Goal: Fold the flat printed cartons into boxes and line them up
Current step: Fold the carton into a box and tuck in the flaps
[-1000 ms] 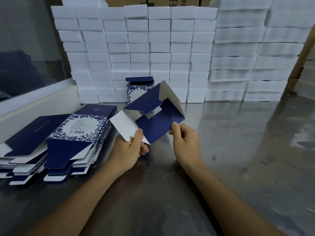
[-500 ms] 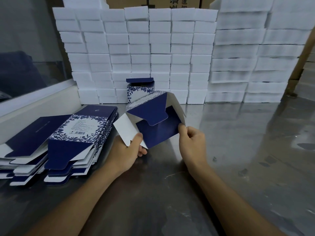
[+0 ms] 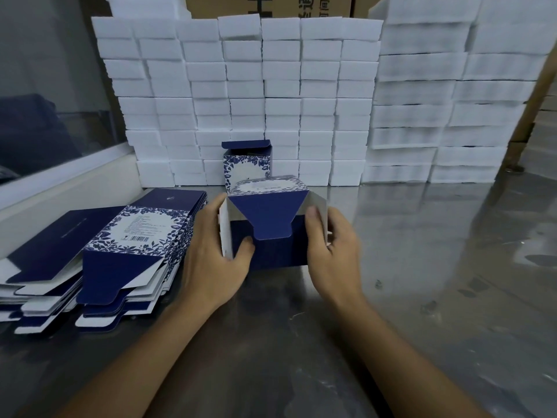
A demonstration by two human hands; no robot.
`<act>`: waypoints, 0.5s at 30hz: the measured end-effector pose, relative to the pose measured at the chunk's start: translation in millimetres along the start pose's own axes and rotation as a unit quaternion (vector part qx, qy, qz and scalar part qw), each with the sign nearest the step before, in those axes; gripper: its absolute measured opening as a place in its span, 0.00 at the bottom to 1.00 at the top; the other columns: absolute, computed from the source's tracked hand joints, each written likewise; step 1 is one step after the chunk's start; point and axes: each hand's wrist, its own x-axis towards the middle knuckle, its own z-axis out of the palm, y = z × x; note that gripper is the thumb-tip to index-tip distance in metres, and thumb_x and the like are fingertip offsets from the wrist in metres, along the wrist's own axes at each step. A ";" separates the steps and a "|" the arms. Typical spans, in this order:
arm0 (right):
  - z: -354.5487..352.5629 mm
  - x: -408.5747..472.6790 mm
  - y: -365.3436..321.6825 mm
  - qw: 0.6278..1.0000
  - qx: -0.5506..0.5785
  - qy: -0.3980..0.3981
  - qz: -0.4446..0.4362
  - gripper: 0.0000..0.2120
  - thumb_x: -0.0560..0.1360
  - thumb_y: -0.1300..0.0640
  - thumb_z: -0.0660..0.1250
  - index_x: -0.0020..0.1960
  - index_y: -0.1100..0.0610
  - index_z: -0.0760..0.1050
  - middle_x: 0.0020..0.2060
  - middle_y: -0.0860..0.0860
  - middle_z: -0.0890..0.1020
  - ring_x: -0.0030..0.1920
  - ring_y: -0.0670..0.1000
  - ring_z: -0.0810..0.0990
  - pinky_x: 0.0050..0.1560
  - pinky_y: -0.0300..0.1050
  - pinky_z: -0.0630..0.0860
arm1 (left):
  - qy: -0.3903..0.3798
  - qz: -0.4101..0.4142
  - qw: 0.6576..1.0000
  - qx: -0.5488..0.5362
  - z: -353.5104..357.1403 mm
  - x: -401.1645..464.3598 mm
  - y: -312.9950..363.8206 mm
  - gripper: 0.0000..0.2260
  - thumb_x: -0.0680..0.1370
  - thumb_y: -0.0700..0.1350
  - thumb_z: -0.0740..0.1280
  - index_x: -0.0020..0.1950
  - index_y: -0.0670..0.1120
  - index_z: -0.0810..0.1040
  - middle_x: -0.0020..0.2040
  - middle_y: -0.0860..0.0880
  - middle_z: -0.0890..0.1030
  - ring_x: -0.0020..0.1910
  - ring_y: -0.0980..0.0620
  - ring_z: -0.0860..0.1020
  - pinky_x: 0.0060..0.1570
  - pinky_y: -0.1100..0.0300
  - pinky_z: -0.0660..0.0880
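Both grips grasped the carton [image 3: 268, 224] — left hand [image 3: 211, 251] and right hand [image 3: 334, 245] clasping opposite side panels — on the surface [image 3: 422, 267] beside the flat stack [image 3: 99, 251]. Light, creasable card: best held by the panels, not the flaps.

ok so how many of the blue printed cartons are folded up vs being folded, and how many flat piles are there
Finished box standing by the white blocks: 1, the finished box
Carton being folded: 1, the carton, between the left hand and the right hand
Flat stacks: 2, the front stack and the left stack
Total: 4
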 end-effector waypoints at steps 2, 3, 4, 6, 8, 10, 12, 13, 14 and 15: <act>1.7 -2.7 -3.4 1.000 -0.012 -0.016 -0.014 0.13 0.81 0.39 0.55 0.43 0.42 0.71 0.38 0.39 0.76 0.41 0.42 0.74 0.40 0.32 0.68 | -0.002 -0.005 0.999 -0.053 -2.2 2.1 2.2 0.34 0.72 0.49 0.71 0.75 0.57 0.60 0.72 0.55 0.68 0.71 0.56 0.67 0.68 0.51 0.69; 2.5 -4.1 -4.7 1.000 -0.016 -0.017 -0.020 0.15 0.80 0.36 0.52 0.42 0.41 0.70 0.36 0.38 0.75 0.41 0.42 0.74 0.40 0.32 0.67 | -0.008 -0.020 0.997 -0.080 -2.9 3.2 3.7 0.33 0.72 0.49 0.70 0.74 0.57 0.61 0.72 0.55 0.69 0.71 0.55 0.68 0.68 0.49 0.69; 3.3 -5.1 -4.8 0.999 -0.015 -0.018 -0.025 0.19 0.79 0.35 0.50 0.42 0.43 0.72 0.37 0.37 0.76 0.41 0.42 0.75 0.40 0.33 0.68 | -0.009 -0.034 0.994 -0.099 -3.3 4.3 5.2 0.30 0.72 0.48 0.68 0.73 0.58 0.64 0.70 0.54 0.71 0.69 0.55 0.70 0.67 0.47 0.71; 5.5 -5.4 -3.0 0.999 -0.015 -0.026 -0.025 0.28 0.80 0.34 0.47 0.48 0.50 0.79 0.44 0.40 0.81 0.47 0.42 0.79 0.45 0.36 0.73 | 0.008 -0.052 0.992 -0.113 -3.5 5.3 7.4 0.23 0.72 0.46 0.64 0.67 0.56 0.69 0.62 0.58 0.76 0.61 0.60 0.74 0.61 0.48 0.74; 6.4 -4.1 -0.9 0.999 -0.031 -0.027 -0.020 0.25 0.82 0.38 0.51 0.50 0.53 0.80 0.46 0.43 0.82 0.49 0.42 0.79 0.45 0.34 0.73 | 0.021 -0.075 0.989 -0.126 -3.3 6.3 8.2 0.18 0.72 0.46 0.61 0.62 0.55 0.71 0.56 0.60 0.77 0.54 0.62 0.76 0.58 0.48 0.75; 6.8 -3.1 1.1 0.999 -0.045 -0.028 -0.013 0.17 0.83 0.43 0.57 0.55 0.52 0.81 0.49 0.43 0.81 0.50 0.41 0.79 0.47 0.35 0.74 | 0.017 -0.093 0.984 -0.149 -2.6 6.4 7.8 0.15 0.73 0.49 0.64 0.60 0.53 0.72 0.55 0.58 0.77 0.55 0.60 0.76 0.58 0.52 0.75; 5.8 -2.5 2.2 0.998 -0.060 -0.023 -0.013 0.12 0.82 0.48 0.63 0.59 0.52 0.80 0.52 0.45 0.81 0.51 0.41 0.80 0.49 0.41 0.77 | 0.016 -0.092 0.984 -0.148 -1.9 5.8 7.0 0.18 0.72 0.57 0.67 0.59 0.54 0.73 0.55 0.60 0.77 0.56 0.63 0.75 0.56 0.62 0.73; 4.8 -2.4 2.0 0.997 -0.070 -0.015 -0.020 0.10 0.81 0.50 0.65 0.59 0.52 0.80 0.52 0.45 0.81 0.50 0.41 0.80 0.49 0.42 0.77 | 0.015 -0.088 0.987 -0.135 -1.6 5.8 6.7 0.20 0.71 0.62 0.66 0.59 0.54 0.73 0.55 0.59 0.77 0.58 0.63 0.74 0.56 0.63 0.71; 3.8 -2.3 0.9 0.996 -0.083 -0.003 -0.029 0.09 0.81 0.51 0.66 0.58 0.52 0.80 0.51 0.45 0.81 0.48 0.41 0.80 0.48 0.43 0.76 | 0.011 -0.077 0.991 -0.112 -1.2 5.8 6.1 0.21 0.71 0.64 0.65 0.59 0.54 0.73 0.56 0.57 0.77 0.59 0.63 0.74 0.56 0.65 0.69; 2.8 -2.2 -0.2 0.995 -0.096 0.009 -0.038 0.07 0.80 0.53 0.67 0.56 0.52 0.81 0.50 0.45 0.81 0.47 0.40 0.80 0.48 0.44 0.76 | 0.006 -0.054 0.995 -0.080 -0.9 5.2 5.7 0.21 0.71 0.64 0.64 0.58 0.53 0.73 0.57 0.55 0.76 0.59 0.65 0.72 0.56 0.68 0.68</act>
